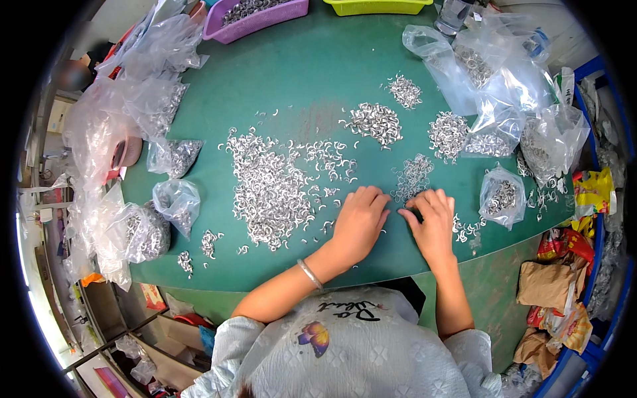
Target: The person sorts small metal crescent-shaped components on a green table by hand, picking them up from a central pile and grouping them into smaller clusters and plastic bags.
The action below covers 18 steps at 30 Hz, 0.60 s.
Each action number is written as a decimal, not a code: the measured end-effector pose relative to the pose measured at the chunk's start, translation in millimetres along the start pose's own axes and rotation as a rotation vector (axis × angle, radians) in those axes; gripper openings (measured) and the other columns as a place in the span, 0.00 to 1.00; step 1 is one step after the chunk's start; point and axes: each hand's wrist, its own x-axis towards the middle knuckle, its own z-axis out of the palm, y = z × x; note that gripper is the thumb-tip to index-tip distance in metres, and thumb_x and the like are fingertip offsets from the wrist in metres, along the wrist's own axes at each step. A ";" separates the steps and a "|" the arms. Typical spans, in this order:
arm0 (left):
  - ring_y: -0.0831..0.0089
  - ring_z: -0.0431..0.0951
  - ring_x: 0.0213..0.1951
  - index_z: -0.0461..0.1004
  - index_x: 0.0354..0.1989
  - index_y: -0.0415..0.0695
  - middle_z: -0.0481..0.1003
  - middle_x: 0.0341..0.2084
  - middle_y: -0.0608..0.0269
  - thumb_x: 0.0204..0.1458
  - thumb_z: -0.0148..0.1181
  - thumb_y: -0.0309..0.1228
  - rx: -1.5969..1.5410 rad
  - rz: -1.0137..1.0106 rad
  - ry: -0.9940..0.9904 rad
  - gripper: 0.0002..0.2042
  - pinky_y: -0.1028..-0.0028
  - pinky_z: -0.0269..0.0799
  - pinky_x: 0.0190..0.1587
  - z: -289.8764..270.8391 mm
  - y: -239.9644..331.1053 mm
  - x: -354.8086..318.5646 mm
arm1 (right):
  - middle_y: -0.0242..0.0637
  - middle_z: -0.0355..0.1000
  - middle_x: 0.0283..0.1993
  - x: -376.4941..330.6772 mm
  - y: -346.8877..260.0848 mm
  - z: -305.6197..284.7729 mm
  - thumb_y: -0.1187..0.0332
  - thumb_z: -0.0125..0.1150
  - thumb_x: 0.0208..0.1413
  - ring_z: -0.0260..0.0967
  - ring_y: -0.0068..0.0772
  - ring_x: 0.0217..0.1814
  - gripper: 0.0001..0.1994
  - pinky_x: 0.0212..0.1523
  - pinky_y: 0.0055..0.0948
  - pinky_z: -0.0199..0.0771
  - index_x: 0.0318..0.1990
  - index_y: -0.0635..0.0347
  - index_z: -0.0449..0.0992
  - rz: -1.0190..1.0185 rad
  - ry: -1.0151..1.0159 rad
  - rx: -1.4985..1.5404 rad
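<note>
Several piles of small curved, crescent-shaped metal pieces lie on a green table. My left hand (pixel 360 222), with a bracelet at the wrist, rests beside a small loose pile of thin metal pieces (pixel 413 176); its fingers are bent, thumb apart from them, and it holds nothing I can see. At the pile's near right edge, my right hand (pixel 432 224) is curled, thumb and forefinger tips close together; whatever lies between them is too small to make out. A large heap of crescent pieces (pixel 265 192) spreads left of my left hand.
Smaller heaps (pixel 375 124) lie farther back. Clear plastic bags of pieces line the left (pixel 147 232) and right (pixel 502 197) sides. Purple (pixel 255 26) and yellow-green (pixel 378 6) trays stand at the far edge. Brown paper bags (pixel 547 285) sit beyond the right edge.
</note>
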 end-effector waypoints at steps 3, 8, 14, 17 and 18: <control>0.57 0.73 0.41 0.75 0.42 0.39 0.73 0.37 0.56 0.47 0.62 0.20 0.097 -0.002 -0.046 0.13 0.63 0.68 0.43 11.9 -5.2 8.5 | 0.33 0.67 0.32 11.3 1.7 11.0 0.71 0.71 0.43 0.62 0.39 0.38 0.08 0.39 0.38 0.58 0.29 0.57 0.75 0.017 0.062 -0.094; 0.58 0.73 0.41 0.76 0.40 0.40 0.73 0.36 0.57 0.48 0.60 0.20 0.036 -0.012 0.054 0.10 0.64 0.65 0.42 4.2 -8.6 12.0 | 0.33 0.66 0.33 12.8 -1.2 10.8 0.69 0.71 0.44 0.63 0.38 0.39 0.09 0.40 0.37 0.58 0.32 0.57 0.76 -0.013 0.089 -0.057; 0.59 0.73 0.40 0.76 0.40 0.40 0.73 0.36 0.58 0.49 0.60 0.20 0.051 -0.081 0.040 0.10 0.64 0.65 0.41 -10.6 0.4 -16.8 | 0.35 0.66 0.36 21.9 -0.7 11.8 0.70 0.70 0.45 0.62 0.40 0.41 0.11 0.42 0.38 0.59 0.35 0.56 0.76 -0.006 0.096 -0.185; 0.60 0.73 0.40 0.76 0.40 0.41 0.73 0.36 0.59 0.49 0.61 0.20 0.034 -0.092 0.030 0.09 0.65 0.64 0.41 -19.0 1.2 -36.5 | 0.35 0.67 0.37 18.3 -5.1 12.8 0.71 0.70 0.45 0.63 0.41 0.42 0.11 0.41 0.38 0.60 0.37 0.57 0.77 -0.028 0.080 -0.087; 0.61 0.72 0.40 0.76 0.40 0.41 0.73 0.36 0.60 0.49 0.61 0.20 0.029 -0.090 0.030 0.09 0.65 0.64 0.41 -20.5 1.4 -42.0 | 0.35 0.68 0.38 17.0 -8.1 15.1 0.71 0.70 0.45 0.63 0.41 0.42 0.11 0.41 0.38 0.60 0.37 0.57 0.77 -0.047 0.071 -0.039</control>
